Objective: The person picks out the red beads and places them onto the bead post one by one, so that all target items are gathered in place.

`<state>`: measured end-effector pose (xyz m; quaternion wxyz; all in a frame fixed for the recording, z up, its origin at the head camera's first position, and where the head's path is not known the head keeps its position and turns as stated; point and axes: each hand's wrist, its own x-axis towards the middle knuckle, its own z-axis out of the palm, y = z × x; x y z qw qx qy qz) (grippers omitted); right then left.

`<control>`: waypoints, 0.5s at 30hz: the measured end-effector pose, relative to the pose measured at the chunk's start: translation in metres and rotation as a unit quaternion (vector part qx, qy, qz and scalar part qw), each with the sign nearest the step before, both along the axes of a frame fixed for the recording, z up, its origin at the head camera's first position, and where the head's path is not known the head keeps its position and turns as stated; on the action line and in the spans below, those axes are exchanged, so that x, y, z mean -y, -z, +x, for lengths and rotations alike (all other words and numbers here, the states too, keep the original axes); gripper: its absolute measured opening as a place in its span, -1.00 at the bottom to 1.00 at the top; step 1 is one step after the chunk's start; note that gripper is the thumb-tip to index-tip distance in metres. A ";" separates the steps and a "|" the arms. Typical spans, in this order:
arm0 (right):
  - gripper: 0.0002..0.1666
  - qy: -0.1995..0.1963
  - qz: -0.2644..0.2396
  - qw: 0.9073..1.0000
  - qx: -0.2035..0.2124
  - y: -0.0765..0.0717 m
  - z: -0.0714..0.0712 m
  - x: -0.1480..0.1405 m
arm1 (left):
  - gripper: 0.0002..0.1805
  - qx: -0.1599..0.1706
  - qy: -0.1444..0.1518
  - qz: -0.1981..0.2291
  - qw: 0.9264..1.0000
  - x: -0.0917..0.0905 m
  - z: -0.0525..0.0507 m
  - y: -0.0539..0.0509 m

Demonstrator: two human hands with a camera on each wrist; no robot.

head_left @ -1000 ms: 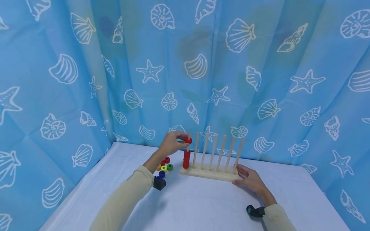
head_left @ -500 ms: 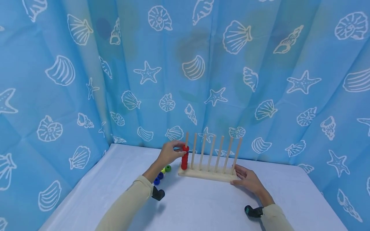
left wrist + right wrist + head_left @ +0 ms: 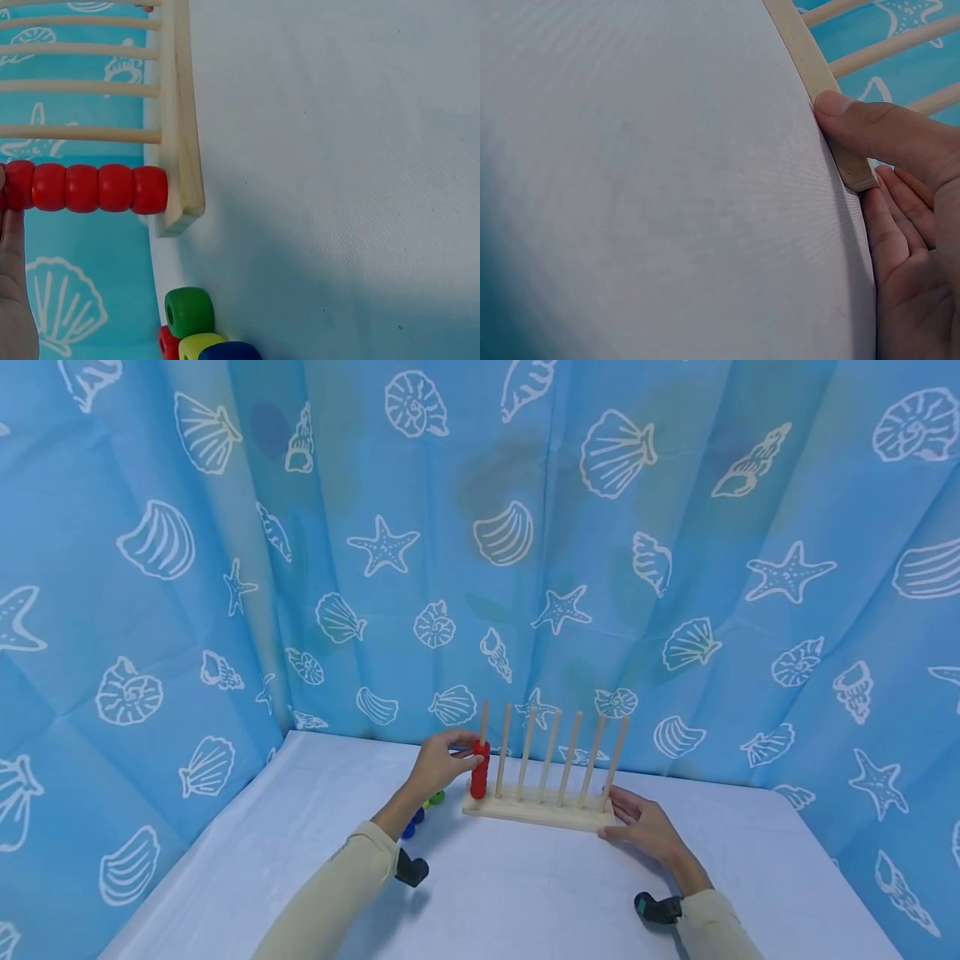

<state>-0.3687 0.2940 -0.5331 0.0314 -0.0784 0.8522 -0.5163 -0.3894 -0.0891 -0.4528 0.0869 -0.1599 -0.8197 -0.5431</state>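
Observation:
A wooden base point(image 3: 536, 812) with several upright pegs stands near the back of the table. Red beads point(image 3: 479, 781) are stacked on its leftmost peg; in the left wrist view the red beads point(image 3: 82, 187) sit in a touching row. My left hand point(image 3: 438, 766) pinches the top red bead between thumb and fingers, partly cut off in the left wrist view. At the base's right end my right hand point(image 3: 651, 835) grips the wood, its thumb point(image 3: 885, 135) on the front edge and its fingers around the end. The other pegs hold no beads.
Left of the base lie loose beads, among them a green bead point(image 3: 190, 312), a yellow bead point(image 3: 196, 346), a dark blue bead point(image 3: 231, 352) and a red one, partly hidden behind my left forearm in the head view. A blue shell-patterned curtain point(image 3: 450, 527) hangs behind the table.
My left hand has moved down the leftmost peg with the red bead, which now rests on the stack. My right hand keeps its grip on the base's end.

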 end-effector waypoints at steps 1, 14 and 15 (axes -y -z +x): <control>0.11 0.002 -0.001 1.000 0.001 0.001 0.000 0.000 | -0.60 0.001 -0.002 0.001 1.000 0.000 0.000 0.000; 0.12 0.000 -0.003 1.000 -0.002 0.004 -0.003 -0.003 | -0.53 0.005 0.012 -0.012 1.000 0.007 -0.003 0.004; 0.12 0.000 0.000 1.000 -0.002 0.004 -0.003 -0.003 | -0.51 0.009 0.013 -0.011 1.000 0.010 -0.003 0.004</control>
